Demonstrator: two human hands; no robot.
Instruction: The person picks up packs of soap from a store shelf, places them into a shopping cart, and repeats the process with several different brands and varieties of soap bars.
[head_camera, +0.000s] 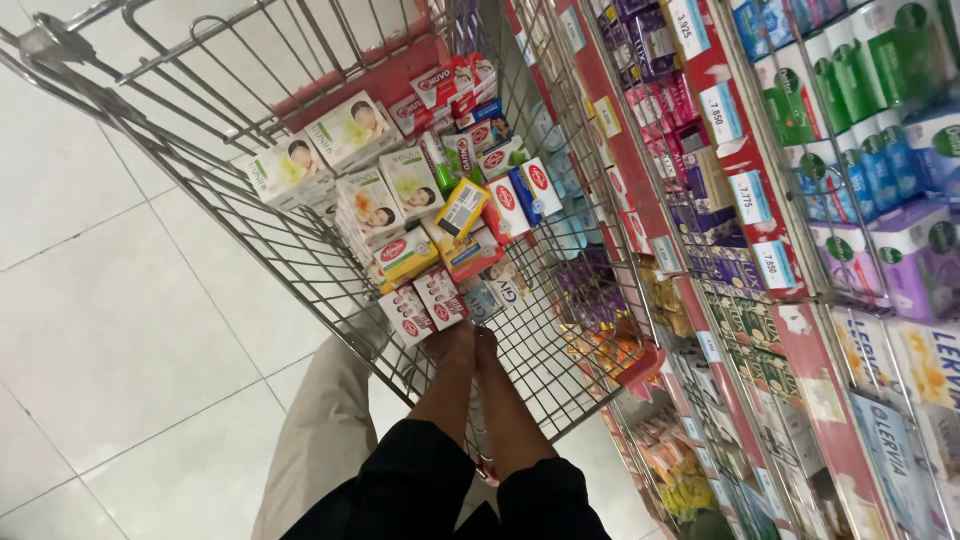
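Both my arms reach down into the wire cart (300, 250), my left hand (452, 340) and right hand (487, 345) side by side at the near end of the heap of soap boxes (440, 215). The hands are sunk among the boxes, so I cannot tell how far either is open or what it grips. My left hand touches the white-and-red boxes (425, 305) nearest me. To do this well I should take one box squarely by its long sides, not drag the pile. Farther in lie pale green-and-white boxes (350, 130) and a yellow box (462, 208). To my right, the shelves (750, 250) carry purple, blue and green packs, with small white price tags (750, 197) on red rails.
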